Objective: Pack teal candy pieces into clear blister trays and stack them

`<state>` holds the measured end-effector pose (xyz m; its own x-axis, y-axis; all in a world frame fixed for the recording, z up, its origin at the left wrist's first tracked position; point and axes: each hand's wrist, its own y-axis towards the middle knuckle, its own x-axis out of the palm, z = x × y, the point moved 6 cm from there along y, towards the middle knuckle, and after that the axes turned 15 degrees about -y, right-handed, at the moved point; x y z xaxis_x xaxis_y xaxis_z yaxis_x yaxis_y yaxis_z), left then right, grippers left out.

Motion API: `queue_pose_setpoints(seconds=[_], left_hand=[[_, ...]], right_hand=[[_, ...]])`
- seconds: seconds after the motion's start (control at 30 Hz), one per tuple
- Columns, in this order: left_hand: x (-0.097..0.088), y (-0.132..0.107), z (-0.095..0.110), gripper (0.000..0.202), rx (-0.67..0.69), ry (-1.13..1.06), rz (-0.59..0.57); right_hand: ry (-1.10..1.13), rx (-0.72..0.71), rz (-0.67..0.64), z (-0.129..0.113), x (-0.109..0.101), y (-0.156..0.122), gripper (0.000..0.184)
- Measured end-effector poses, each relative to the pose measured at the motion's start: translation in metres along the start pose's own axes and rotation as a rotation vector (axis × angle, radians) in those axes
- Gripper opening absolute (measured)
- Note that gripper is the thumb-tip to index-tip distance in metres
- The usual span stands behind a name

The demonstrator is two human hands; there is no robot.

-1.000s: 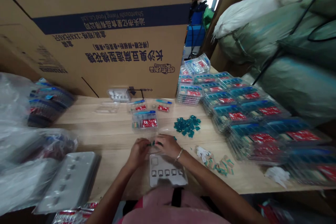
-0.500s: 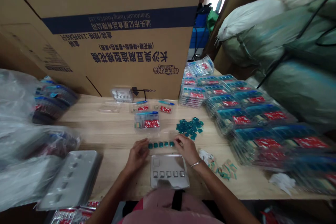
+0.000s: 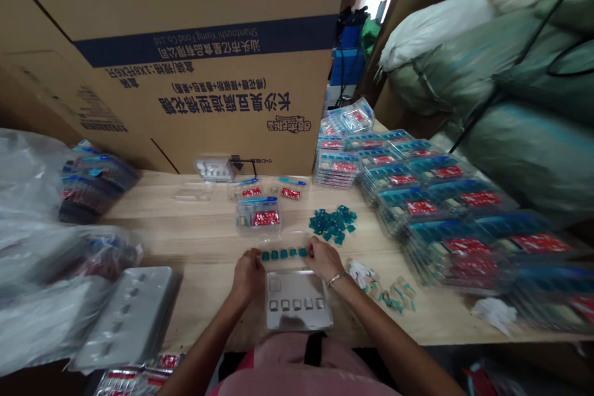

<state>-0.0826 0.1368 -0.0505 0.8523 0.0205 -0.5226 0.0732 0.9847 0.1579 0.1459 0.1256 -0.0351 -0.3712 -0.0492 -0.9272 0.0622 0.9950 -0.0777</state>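
Note:
My left hand is closed on the left edge of a clear plastic tray. At its right edge, my right hand pinches the same tray. Several teal square pieces sit in a row along the tray's near side. Just below, towards my body, lies a grey moulded tray with small square recesses. Beyond my hands stands a filled clear pack with a red packet and a blue stick in it. A loose pile of teal squares lies off my right fingers.
Stacks of filled packs cover the right side. Grey trays and plastic bags occupy the left. A big cardboard box walls off the back. Small beige pieces and white crumpled scraps lie right of my wrist.
Both hands have closed on the ends of the clear tray, whose far edge now shows more plainly. My left fingers, looser before, are curled in. The view has shifted slightly.

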Motion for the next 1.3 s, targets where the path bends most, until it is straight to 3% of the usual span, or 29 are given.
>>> queue_pose_setpoints(seconds=[0.27,0.37,0.47,0.6,0.7,0.77,0.87,0.97,1.03,1.17,1.3], left_hand=[[0.007,0.002,0.014,0.044,0.087,-0.096,-0.129],[0.012,-0.004,0.032,0.062,0.267,-0.106,-0.276],[0.016,-0.007,0.049,0.059,0.486,0.003,-0.367],[0.005,-0.009,0.062,0.039,0.726,0.134,-0.261],[-0.014,-0.010,0.065,0.036,0.767,0.170,-0.166],[-0.028,-0.010,0.068,0.036,0.766,0.179,-0.131],[-0.049,-0.002,0.072,0.035,0.730,0.159,-0.101],[-0.066,0.023,0.069,0.035,0.584,0.116,-0.067],[-0.076,0.046,0.060,0.041,0.413,0.056,-0.010],[-0.083,0.089,0.034,0.045,0.033,0.060,0.107],[-0.077,0.105,0.023,0.032,-0.083,0.116,0.136]], right_hand=[[0.487,0.096,0.116,0.037,-0.003,-0.001,0.004],[0.600,0.102,0.102,0.049,-0.001,-0.007,0.011],[0.756,0.096,0.071,0.050,-0.002,-0.014,0.019],[0.941,-0.023,0.010,0.036,-0.013,-0.026,0.017],[0.938,-0.242,0.037,0.018,-0.030,-0.031,0.023],[0.793,-0.378,0.086,0.003,-0.038,-0.030,0.031],[0.543,-0.496,0.216,-0.020,-0.045,-0.016,0.023],[0.475,-0.552,0.280,-0.043,-0.048,0.014,0.020],[0.470,-0.495,0.268,-0.055,-0.045,0.041,0.024],[0.436,-0.249,0.218,-0.066,-0.031,0.092,0.029],[0.418,-0.177,0.224,-0.068,-0.016,0.111,0.022]])
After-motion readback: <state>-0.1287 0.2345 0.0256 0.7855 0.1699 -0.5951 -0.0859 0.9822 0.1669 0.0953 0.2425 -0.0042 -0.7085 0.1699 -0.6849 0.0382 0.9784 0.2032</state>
